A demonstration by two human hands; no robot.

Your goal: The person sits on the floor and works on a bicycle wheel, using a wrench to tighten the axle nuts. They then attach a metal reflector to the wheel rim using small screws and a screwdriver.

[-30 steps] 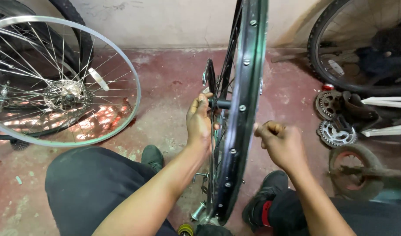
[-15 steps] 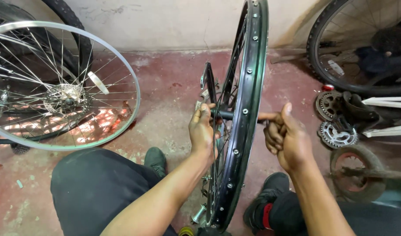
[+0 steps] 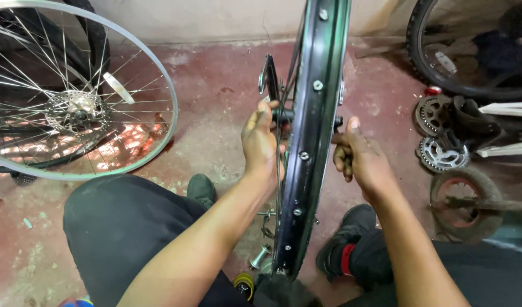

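I've got the black rim point(image 3: 313, 142) standing upright on edge dead centre, between my knees. My left hand point(image 3: 261, 142) is curled around the hub point(image 3: 284, 113) on the 9 o'clock side; my right hand point(image 3: 360, 159) is closed on the axle end at 3 o'clock, thumb up. A silver spoked wheel point(image 3: 73, 102) leans at 10 o'clock, sprockets point(image 3: 440, 153) lie on the red floor point(image 3: 215, 85) at 3 o'clock.
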